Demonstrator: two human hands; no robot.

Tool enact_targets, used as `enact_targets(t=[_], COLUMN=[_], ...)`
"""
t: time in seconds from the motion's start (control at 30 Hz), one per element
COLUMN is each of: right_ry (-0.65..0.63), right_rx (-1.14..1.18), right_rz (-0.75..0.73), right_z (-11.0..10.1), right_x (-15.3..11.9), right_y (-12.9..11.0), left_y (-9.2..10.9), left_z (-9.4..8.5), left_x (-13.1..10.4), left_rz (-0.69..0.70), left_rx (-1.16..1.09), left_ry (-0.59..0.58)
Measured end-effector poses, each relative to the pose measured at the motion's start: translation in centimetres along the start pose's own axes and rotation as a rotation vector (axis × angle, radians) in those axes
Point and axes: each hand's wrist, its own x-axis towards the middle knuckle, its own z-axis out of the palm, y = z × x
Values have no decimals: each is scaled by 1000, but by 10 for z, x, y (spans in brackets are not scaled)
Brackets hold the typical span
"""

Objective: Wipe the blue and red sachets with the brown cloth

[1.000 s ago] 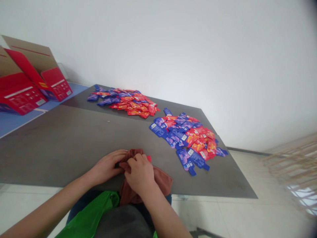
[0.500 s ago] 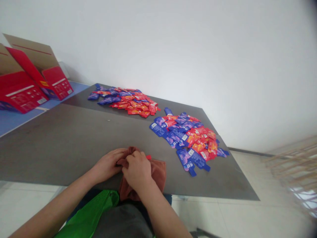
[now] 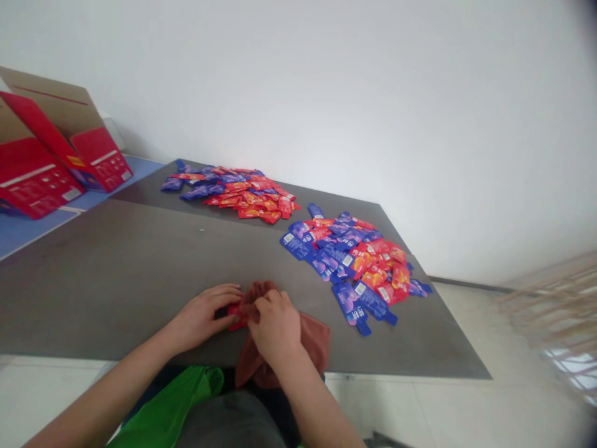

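Observation:
At the near edge of the grey table, my right hand [image 3: 276, 323] is closed on a brown cloth [image 3: 314, 339], bunched up under its fingers. Part of that cloth hangs over the table's edge towards my lap. My left hand [image 3: 200, 318] lies just to the left, its thumb and fingers closed on a small red packet [image 3: 237, 318]. Cloth and fingers cover much of this packet. Nearest on the right is a pile of flat blue and red packets [image 3: 349, 255], several with a narrow spout-like tab.
Another heap of blue and red packets [image 3: 242, 190] lies farther back, along the white wall [image 3: 326, 93]. Two open red cartons [image 3: 105, 158] stand at the far left on a blue surface [image 3: 144, 167]. A tiny white scrap [image 3: 201, 230] rests on the grey tabletop [image 3: 140, 267].
The brown cloth and my right hand have shifted a little to the right. A red packet now shows by my left hand's fingers, which have come off the cloth's left side.

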Motion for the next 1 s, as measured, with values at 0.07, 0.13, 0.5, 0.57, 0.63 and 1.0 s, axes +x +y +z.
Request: enact_targets(t=[0.07,0.13,0.5,0.57,0.63,1.0], right_ry=[19,42,11,34,56,33], right_rx=[-39,-71,47,-6,-49,64], right_rz=[122,196,15,133,206,25], right_z=[-3,-11,9,2,-9,17], right_x=[3,6,9,15,21,10], right_y=[21,35,-13,14,30,-22], left_y=[0,0,3,1,0,4], left_z=[0,-1,1,1,0,-2], left_x=[-1,-2,-1,-3,-4,-1], left_rz=[-5,2,18,7,-3,-45], left_rx=[10,19,-13,4,20,32], left_ry=[4,1,34,24,14,12])
